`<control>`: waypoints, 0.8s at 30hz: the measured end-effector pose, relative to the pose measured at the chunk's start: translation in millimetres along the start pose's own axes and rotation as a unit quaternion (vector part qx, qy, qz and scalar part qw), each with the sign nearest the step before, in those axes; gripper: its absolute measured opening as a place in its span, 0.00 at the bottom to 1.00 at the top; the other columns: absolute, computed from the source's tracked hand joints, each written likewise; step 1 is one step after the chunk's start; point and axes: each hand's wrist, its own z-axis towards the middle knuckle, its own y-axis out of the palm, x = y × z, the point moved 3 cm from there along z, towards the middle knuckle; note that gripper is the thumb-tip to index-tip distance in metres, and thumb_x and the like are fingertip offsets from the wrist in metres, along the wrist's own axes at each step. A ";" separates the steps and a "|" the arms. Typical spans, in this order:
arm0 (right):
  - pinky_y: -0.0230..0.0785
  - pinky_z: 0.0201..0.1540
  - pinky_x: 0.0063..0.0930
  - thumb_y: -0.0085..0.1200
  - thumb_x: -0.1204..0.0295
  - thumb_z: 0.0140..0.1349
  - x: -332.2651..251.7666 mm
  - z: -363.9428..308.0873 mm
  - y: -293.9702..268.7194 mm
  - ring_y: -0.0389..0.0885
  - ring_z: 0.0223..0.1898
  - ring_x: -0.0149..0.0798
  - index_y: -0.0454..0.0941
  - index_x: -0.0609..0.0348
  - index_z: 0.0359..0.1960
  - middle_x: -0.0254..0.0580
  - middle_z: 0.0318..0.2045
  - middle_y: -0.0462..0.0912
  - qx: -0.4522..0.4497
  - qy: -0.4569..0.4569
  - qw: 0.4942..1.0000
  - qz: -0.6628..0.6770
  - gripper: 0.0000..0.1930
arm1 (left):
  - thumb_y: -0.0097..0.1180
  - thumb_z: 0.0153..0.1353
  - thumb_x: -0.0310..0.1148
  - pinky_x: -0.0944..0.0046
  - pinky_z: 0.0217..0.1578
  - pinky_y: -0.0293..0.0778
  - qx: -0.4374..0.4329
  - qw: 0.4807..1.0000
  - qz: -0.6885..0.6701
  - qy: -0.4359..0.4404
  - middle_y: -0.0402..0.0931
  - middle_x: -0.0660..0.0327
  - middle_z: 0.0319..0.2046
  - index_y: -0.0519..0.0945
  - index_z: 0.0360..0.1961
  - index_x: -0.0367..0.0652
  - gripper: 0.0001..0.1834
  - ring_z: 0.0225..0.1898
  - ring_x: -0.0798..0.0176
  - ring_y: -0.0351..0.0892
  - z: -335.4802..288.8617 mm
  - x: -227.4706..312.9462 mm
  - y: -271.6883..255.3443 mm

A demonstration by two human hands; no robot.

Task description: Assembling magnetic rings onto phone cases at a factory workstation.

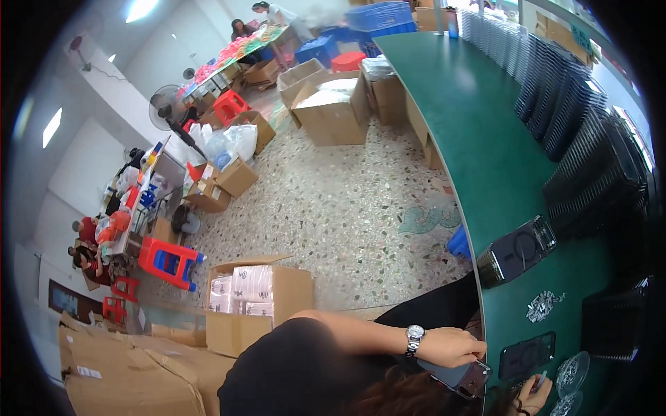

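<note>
My left hand [451, 347], with a silver wristwatch [414, 340] on its wrist, is closed on the edge of a dark phone case [466, 378] with camera cutouts at one corner. The case is at the near edge of the green table. My right hand [533, 396] pinches a thin, pale, pen-like tool [541, 380]; its tip is too small to make out. Between the hands and a stack of phone cases [519, 251] lies a single dark case [527, 356] with a ring mark. Beside my right hand are two clear round dishes [573, 373] of small shiny pieces.
A heap of small silvery pieces [544, 306] lies on the green table [479, 118]. Tall stacks of dark trays [586, 173] line its far side. An open carton of pink boxes [295, 295] stands on the floor, near red stools [170, 262]. Other people work at distant tables.
</note>
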 end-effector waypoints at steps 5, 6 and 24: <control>0.76 0.44 0.48 0.57 0.75 0.66 -116.0 -48.5 -5.1 0.82 0.41 0.60 0.80 0.64 0.37 0.57 0.37 0.81 -0.194 -0.167 0.946 0.198 0.05 | 0.53 0.67 0.34 0.44 0.39 0.77 -0.064 0.997 0.048 0.021 0.84 0.48 0.34 0.80 0.39 0.40 0.09 0.38 0.41 0.83 3.1 -2.7 20.2; 0.76 0.44 0.49 0.59 0.74 0.65 -116.3 -60.6 5.2 0.82 0.41 0.60 0.79 0.64 0.42 0.56 0.41 0.81 -0.223 -0.164 0.950 0.145 0.08 | 0.53 0.67 0.34 0.44 0.39 0.77 -0.070 0.996 0.051 0.025 0.84 0.48 0.34 0.80 0.39 0.40 0.09 0.38 0.41 0.83 6.0 -2.8 23.6; 0.76 0.35 0.55 0.59 0.66 0.69 -95.1 -105.4 35.2 0.83 0.33 0.61 0.79 0.60 0.44 0.53 0.34 0.83 -0.198 -0.128 0.972 0.000 0.11 | 0.55 0.63 0.33 0.43 0.35 0.76 -0.136 0.987 0.083 -0.007 0.83 0.49 0.27 0.81 0.35 0.40 0.08 0.33 0.40 0.84 -2.6 -17.3 41.5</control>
